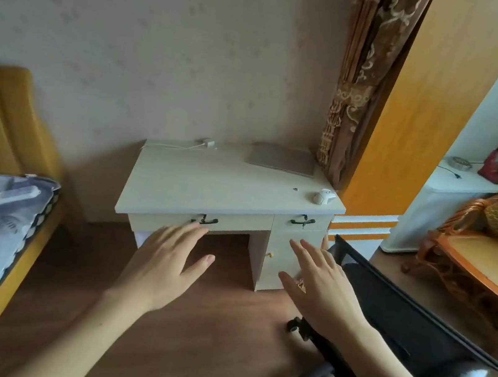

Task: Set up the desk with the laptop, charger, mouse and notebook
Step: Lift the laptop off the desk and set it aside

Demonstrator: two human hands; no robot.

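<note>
Both hands, left hand (164, 259) and right hand (320, 284), are held released and empty before the desk (208, 188). At its back right corner the closed laptop (283, 158) is seen; it is judged stiff, rather heavy, best gripped by both side edges.

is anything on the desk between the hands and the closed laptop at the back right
Nothing visible does. The desk top is bare in front of the laptop; the mouse sits right of that path, the charger back left. Both hands, left hand and right hand, are open, short of the desk.

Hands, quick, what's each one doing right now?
Left hand: open, fingers spread, holding nothing.
Right hand: open, fingers spread, holding nothing.
</note>
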